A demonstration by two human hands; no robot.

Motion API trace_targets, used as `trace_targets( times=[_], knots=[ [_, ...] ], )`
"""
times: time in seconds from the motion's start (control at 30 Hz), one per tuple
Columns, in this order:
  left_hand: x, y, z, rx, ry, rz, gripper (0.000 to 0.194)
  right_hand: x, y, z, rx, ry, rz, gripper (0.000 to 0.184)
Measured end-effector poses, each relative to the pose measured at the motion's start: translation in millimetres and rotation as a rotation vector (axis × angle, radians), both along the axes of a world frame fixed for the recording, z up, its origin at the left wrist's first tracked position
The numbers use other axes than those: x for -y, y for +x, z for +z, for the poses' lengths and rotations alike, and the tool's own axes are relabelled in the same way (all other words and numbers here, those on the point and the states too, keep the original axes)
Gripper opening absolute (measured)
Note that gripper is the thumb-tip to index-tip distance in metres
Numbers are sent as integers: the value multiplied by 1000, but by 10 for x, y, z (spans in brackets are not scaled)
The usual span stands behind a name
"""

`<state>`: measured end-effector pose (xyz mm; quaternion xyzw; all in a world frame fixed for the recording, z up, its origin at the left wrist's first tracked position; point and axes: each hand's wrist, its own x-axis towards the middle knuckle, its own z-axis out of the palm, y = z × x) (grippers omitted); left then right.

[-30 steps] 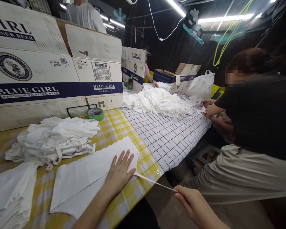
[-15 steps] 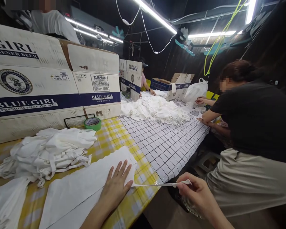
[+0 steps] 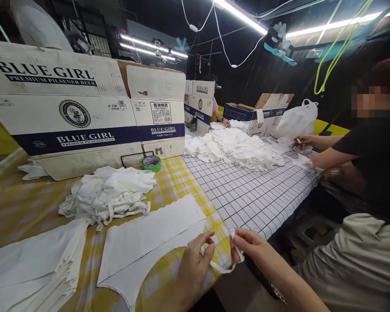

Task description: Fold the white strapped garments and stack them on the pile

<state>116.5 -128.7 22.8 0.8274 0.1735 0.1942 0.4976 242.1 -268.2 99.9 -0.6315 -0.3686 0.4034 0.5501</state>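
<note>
On that desk (image 3: pixel 13 208), a cloth panel (image 3: pixel 149 234) is lying right of a stack (image 3: pixel 35 264), a heap (image 3: pixel 110 193) sitting behind them.

Your right hand (image 3: pixel 258 252) pinches a white strap (image 3: pixel 225 270), which sags toward your left hand (image 3: pixel 194 262), its fingers curled. A flat white fabric panel (image 3: pixel 149 234) lies on the checked surface (image 3: pixel 169 266); beyond it, a crumpled white pile (image 3: pixel 107 190) and green tape roll (image 3: pixel 153 167).

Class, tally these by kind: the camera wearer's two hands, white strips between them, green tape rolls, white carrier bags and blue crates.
Wearer's hands: 2 (left hand, right hand)
White strip: 1
Green tape roll: 1
White carrier bag: 1
Blue crate: 1
Total: 6
</note>
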Motion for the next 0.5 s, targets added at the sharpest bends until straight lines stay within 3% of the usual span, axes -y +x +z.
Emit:
trace_targets(
  times=[0.07, 0.17, 0.37, 0.47, 0.5],
  knots=[
    [109, 21, 93, 36, -297, -16, 35, -65, -17, -73, 0, -64, 69, 33],
    [140, 52, 115, 69, -520, -39, 32, -142, -35, -193, 55, -142, 99, 31],
    [68, 48, -17, -2, -493, 0, 33, -186, -100, -373, 146, -230, 153, 26],
    [51, 39, -56, -79, -468, 52, 33, -194, -149, -459, 200, -212, 83, 8],
    [44, 39, -64, -105, -462, 70, 34, -203, -164, -484, 265, -191, 52, 18]
  ],
)
